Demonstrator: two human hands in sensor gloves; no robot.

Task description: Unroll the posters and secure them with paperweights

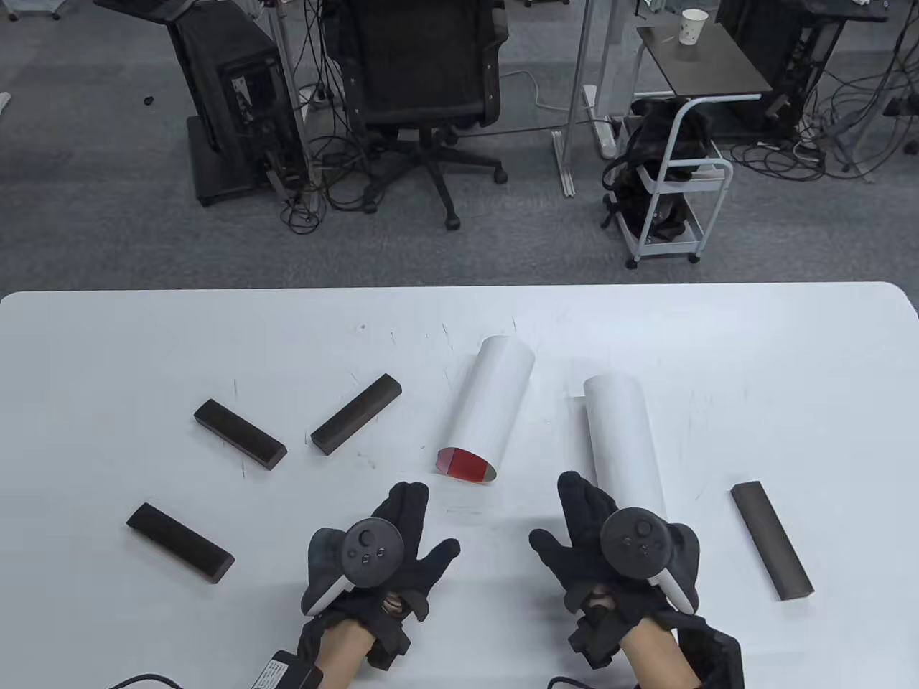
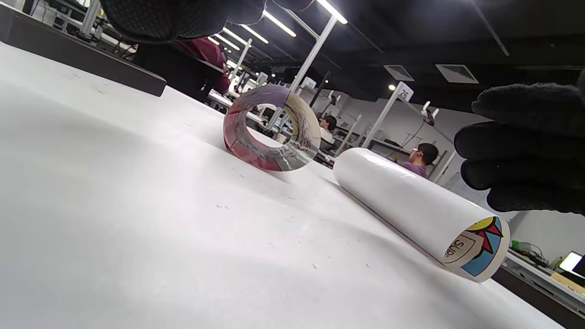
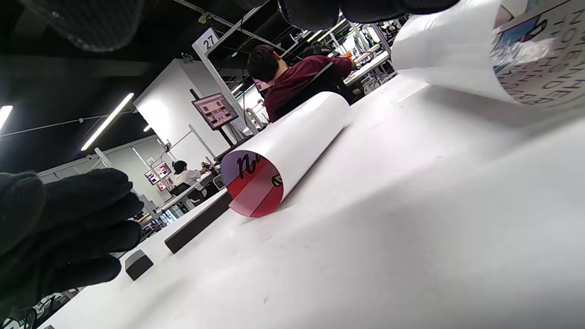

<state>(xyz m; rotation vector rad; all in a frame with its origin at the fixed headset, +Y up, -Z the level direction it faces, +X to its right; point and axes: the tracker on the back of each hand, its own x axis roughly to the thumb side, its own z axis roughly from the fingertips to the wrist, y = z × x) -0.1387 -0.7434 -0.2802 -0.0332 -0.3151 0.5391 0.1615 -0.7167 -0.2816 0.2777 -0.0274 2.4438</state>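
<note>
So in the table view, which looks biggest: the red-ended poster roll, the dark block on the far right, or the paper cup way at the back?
1. Red-ended poster roll.
2. Far-right dark paperweight block.
3. Paper cup, though it stands much farther from the camera, so its real size is unsure.

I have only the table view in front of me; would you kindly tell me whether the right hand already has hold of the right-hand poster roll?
Observer: In the right wrist view, the fingertips of the right hand sit on top of the right poster, and its loose edge curls up off the table. I cannot tell whether there is a firm grip.
Operator: Thank you. What is printed inside it?
Observer: The left wrist view shows yellow, red and blue artwork with the letters SUP at its near end.
Operator: And the left poster?
Observer: The right wrist view shows dark script lettering on the red and purple inside of the left poster.
</note>
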